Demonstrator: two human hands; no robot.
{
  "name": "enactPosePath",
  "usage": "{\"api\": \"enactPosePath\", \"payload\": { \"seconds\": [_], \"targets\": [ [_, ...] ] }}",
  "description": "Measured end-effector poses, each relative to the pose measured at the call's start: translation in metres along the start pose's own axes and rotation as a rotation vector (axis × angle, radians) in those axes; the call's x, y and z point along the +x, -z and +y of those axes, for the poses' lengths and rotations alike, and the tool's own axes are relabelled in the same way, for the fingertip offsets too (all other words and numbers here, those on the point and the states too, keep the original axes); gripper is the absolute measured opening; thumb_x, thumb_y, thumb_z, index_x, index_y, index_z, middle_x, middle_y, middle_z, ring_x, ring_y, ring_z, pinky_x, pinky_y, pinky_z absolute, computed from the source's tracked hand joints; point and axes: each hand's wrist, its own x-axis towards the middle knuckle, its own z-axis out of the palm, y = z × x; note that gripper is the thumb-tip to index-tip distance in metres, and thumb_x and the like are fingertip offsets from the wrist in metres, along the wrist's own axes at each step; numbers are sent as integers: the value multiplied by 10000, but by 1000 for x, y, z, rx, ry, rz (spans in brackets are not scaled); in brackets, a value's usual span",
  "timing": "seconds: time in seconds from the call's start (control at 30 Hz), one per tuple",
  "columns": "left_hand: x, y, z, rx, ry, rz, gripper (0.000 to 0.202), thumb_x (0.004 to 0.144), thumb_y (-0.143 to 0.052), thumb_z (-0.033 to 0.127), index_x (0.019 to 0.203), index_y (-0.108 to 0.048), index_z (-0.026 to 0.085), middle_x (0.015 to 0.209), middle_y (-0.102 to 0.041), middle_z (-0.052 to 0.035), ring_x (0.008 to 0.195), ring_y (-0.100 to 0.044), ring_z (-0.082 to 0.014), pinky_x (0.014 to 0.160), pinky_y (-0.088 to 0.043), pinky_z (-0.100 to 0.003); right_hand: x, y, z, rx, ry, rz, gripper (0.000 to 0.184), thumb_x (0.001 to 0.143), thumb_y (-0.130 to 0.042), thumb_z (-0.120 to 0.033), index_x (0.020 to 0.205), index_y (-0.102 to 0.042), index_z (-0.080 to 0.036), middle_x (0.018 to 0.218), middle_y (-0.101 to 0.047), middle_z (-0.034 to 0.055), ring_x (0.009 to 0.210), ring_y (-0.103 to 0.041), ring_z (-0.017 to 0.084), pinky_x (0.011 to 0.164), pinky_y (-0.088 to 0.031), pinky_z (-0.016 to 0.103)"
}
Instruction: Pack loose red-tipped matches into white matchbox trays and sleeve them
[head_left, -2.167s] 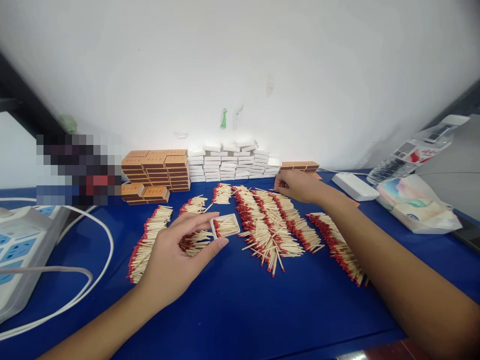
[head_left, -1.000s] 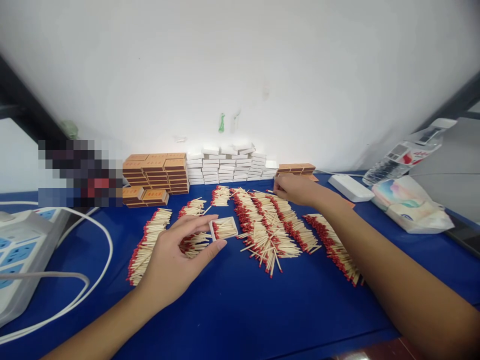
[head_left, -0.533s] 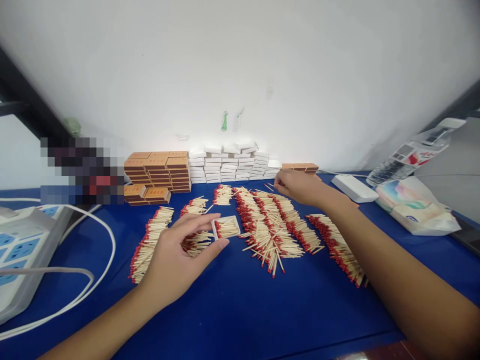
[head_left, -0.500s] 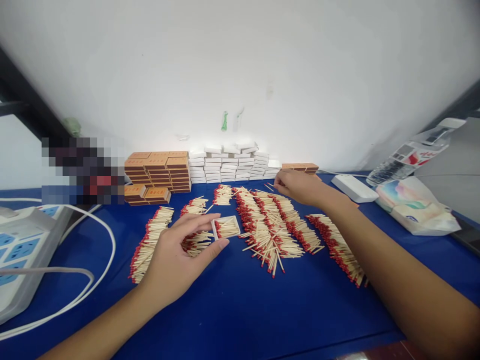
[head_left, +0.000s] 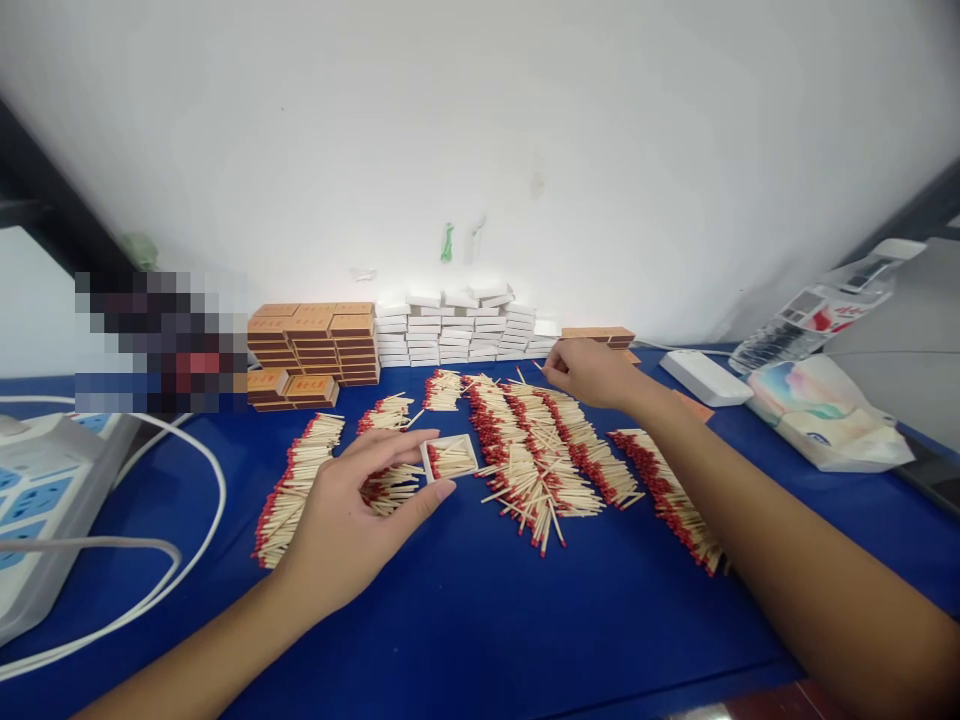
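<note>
My left hand (head_left: 360, 500) grips a small white matchbox tray (head_left: 472, 462) between thumb and fingers. Several red-headed matches (head_left: 452, 461) lie inside it. Farther off, beyond the match rows, my right hand (head_left: 589, 372) is closed in a pinch, with a match (head_left: 538, 366) at its fingertips. Another loose match (head_left: 519, 373) is just left of it. Between the hands spreads a large pile of matches (head_left: 536, 470) in slanting rows. More matches (head_left: 300, 480) lie left of my left hand, and a further row (head_left: 667, 490) lies partly under my right forearm.
Orange matchboxes (head_left: 311, 330) are stacked at the back left, beside stacked white trays (head_left: 442, 330) along the wall. More orange boxes (head_left: 600, 334) sit behind my right hand. A white adapter (head_left: 705, 378), tissue pack (head_left: 825, 415) and plastic bottle (head_left: 817, 315) stand right; a power strip (head_left: 45, 510) with cables lies left.
My right hand has shifted slightly left, and the match at its fingertips moved with it. My left hand keeps the tray in almost the same place.
</note>
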Motion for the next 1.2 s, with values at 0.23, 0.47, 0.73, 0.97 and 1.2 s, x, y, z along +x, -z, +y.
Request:
{"api": "enactPosePath", "payload": {
  "seconds": [0.23, 0.47, 0.73, 0.97, 1.2],
  "targets": [
    [2, 0, 1, 26, -43, 12, 355, 855, -822, 455, 1178, -798, 310, 1100, -771, -25, 899, -740, -173, 849, -620, -280, 14, -13, -20, -67, -66, -37, 165, 892, -555, -153, 793, -687, -144, 768, -702, 135, 676, -577, 187, 605, -300, 313],
    [-2, 2, 4, 0, -50, 21, 352, 851, -831, 431, 1176, -798, 302, 1095, -779, -25, 956, -755, -174, 891, -623, -272, 21, -17, -22, -68, -117, 1, 207, 896, -539, -162, 853, -736, -119, 774, -713, 149, 658, -577, 192, 601, -310, 321],
    [-1, 2, 5, -10, -57, 34, 355, 845, -835, 421, 1175, -801, 294, 1079, -783, -34, 925, -766, -187, 864, -644, -293, 28, -24, -23, 1, -189, 60, 240, 918, -572, -241, 750, -717, -152, 761, -716, 137, 656, -585, 191, 573, -324, 311],
    [0, 1, 3, -1, -68, 23, 356, 854, -828, 414, 1187, -798, 290, 1075, -779, -44, 943, -761, -204, 870, -644, -318, 30, -27, -24, 35, -182, 70, 334, 965, -596, -382, 724, -730, -192, 783, -744, 117, 763, -648, 221, 614, -374, 299],
    [0, 1, 3, 2, -50, 23, 359, 850, -828, 441, 1178, -799, 297, 1079, -773, -35, 904, -751, -186, 871, -638, -307, 28, -23, -21, 18, -140, -9, 327, 984, -551, -253, 699, -684, -163, 697, -675, 114, 619, -548, 187, 601, -320, 324]
  ]
}}
